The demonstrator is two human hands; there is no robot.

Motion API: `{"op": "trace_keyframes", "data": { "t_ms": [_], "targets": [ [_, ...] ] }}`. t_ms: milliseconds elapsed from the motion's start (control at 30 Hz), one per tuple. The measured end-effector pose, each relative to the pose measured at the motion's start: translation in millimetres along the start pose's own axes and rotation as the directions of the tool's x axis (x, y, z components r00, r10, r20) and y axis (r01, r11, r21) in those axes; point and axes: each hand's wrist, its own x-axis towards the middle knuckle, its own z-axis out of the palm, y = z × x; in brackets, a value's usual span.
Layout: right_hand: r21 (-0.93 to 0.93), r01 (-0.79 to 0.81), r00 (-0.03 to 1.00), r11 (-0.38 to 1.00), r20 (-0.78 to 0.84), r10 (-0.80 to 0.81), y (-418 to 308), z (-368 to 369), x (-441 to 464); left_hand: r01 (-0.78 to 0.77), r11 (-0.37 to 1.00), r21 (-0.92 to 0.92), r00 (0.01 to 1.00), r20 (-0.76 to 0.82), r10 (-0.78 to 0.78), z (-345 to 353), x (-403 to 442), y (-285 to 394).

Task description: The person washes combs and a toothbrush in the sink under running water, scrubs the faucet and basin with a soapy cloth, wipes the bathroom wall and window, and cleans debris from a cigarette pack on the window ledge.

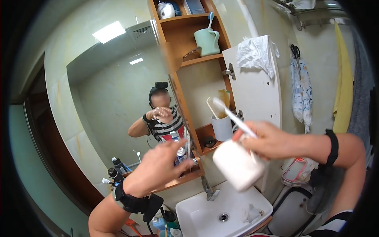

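My right hand (263, 139) grips a white cup (239, 168), tilted above the sink and blurred by motion. A white toothbrush (233, 114) slants up to the left from the same hand; whether it stands in the cup or is only held by the fingers, I cannot tell. My left hand (160, 164) reaches in front of the lower mirror ledge with thumb and fingers apart, and holds nothing that I can see. Just beyond its fingers are tubes and bottles (181, 154) on the ledge, partly hidden by the hand.
Below lies a white sink (197, 213) with a faucet (208, 189) and crumpled wet material (253, 213). A cabinet door (256, 91) hangs open with a white cloth (258, 53) over it. Shelves hold a green mug (207, 41) and a grey cup (222, 127). A mirror (114, 91) is at left.
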Motion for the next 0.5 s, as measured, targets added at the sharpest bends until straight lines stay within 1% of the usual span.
{"op": "trace_keyframes", "data": {
  "t_ms": [33, 67, 100, 133, 167, 200, 267, 300, 333, 400, 433, 467, 500],
  "targets": [
    [0.041, 0.051, 0.997, 0.998, -0.053, -0.049, -5, -5, 6, 0.072, 0.979, -0.191, 0.997, -0.008, -0.075, -8, 6, 7],
    [0.079, 0.102, 0.990, 0.992, -0.106, -0.094, -8, -7, 11, 0.141, 0.916, -0.377, 0.988, -0.001, -0.152, -13, 10, 14],
    [0.081, 0.098, 0.991, 0.992, -0.103, -0.089, -11, -10, 18, 0.144, 0.914, -0.379, 0.988, 0.003, -0.154, -8, 11, 15],
    [0.098, 0.189, 0.971, 0.977, -0.166, -0.172, -13, -12, 25, 0.188, 0.731, -0.656, 0.977, 0.048, -0.208, -3, 13, 15],
    [0.108, 0.282, 0.940, 0.953, -0.231, -0.251, -13, -13, 33, 0.212, 0.468, -0.858, 0.964, 0.106, -0.243, 3, 15, 15],
    [0.109, 0.280, 0.940, 0.954, -0.232, -0.249, -11, -12, 40, 0.213, 0.468, -0.858, 0.964, 0.108, -0.241, 10, 17, 16],
    [0.326, 0.382, 0.917, 0.865, -0.253, -0.309, -3, -7, 59, 0.185, 0.120, -0.975, 0.957, 0.151, -0.247, 25, 22, 20],
    [0.301, 0.400, 0.909, 0.866, -0.254, -0.331, -4, 3, 63, 0.182, 0.156, -0.971, 0.968, 0.149, -0.201, 30, 25, 23],
    [0.296, 0.398, 0.909, 0.868, -0.251, -0.332, -4, 9, 63, 0.213, 0.202, -0.956, 0.974, 0.191, -0.126, 26, 29, 30],
    [0.254, 0.353, 0.936, 0.901, -0.116, -0.334, -6, 21, 62, 0.214, 0.024, -0.977, 0.967, 0.208, -0.150, 39, 31, 38],
    [0.049, 0.461, 0.881, 0.886, -0.148, -0.450, -6, 20, 72, 0.212, 0.014, -0.977, 0.965, 0.207, -0.158, 46, 30, 39],
    [0.050, 0.455, 0.885, 0.889, -0.137, -0.445, -9, 16, 84, 0.156, -0.056, -0.986, 0.968, 0.164, -0.192, 52, 28, 39],
    [-0.099, 0.470, 0.845, 0.877, -0.238, -0.479, -15, 8, 99, 0.097, -0.127, -0.987, 0.965, 0.125, -0.229, 58, 26, 38]
  ]
}}
